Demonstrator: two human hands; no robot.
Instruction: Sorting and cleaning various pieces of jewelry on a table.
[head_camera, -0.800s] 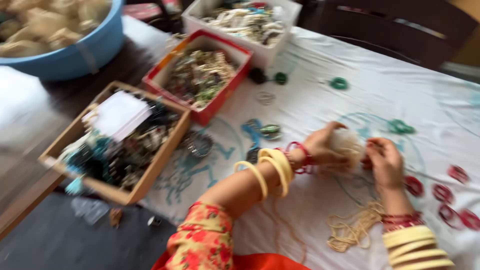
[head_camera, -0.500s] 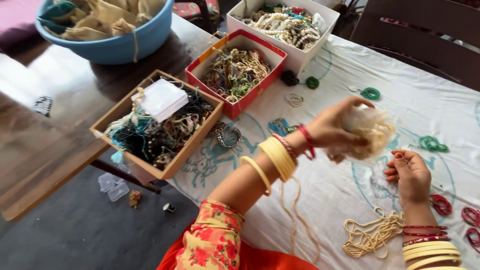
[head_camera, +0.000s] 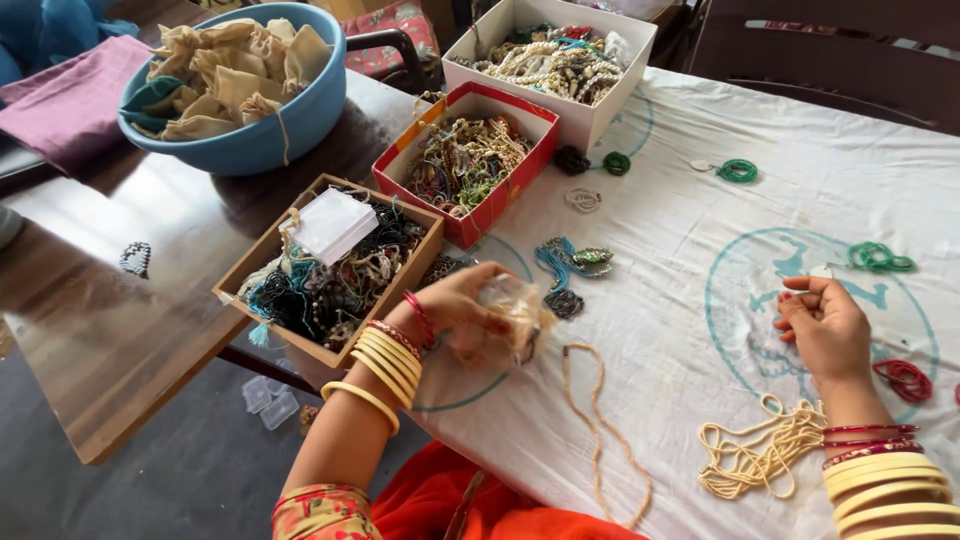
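My left hand (head_camera: 462, 312) grips a small clear plastic pouch (head_camera: 515, 318) with cream beads in it, just in front of the brown cardboard box (head_camera: 262, 262) of dark jewellery. A cream bead string (head_camera: 598, 420) trails from near the pouch down across the white cloth (head_camera: 690, 290). My right hand (head_camera: 826, 322) rests on the cloth with its fingers loosely curled and nothing visibly held. A heap of cream bead strands (head_camera: 752, 458) lies beside that wrist. Both wrists wear cream and red bangles.
A red box (head_camera: 530, 160) of mixed necklaces and a white box (head_camera: 600, 110) of pearl strings stand at the back. A blue bowl (head_camera: 262, 140) of cloth pouches sits on the dark wooden table (head_camera: 90, 330). Green (head_camera: 738, 171) and red bangles (head_camera: 905, 379) lie scattered on the cloth.
My left hand has carried the pouch from the middle of the cloth leftward and down toward the brown box. My right hand has let go and stayed on the cloth.
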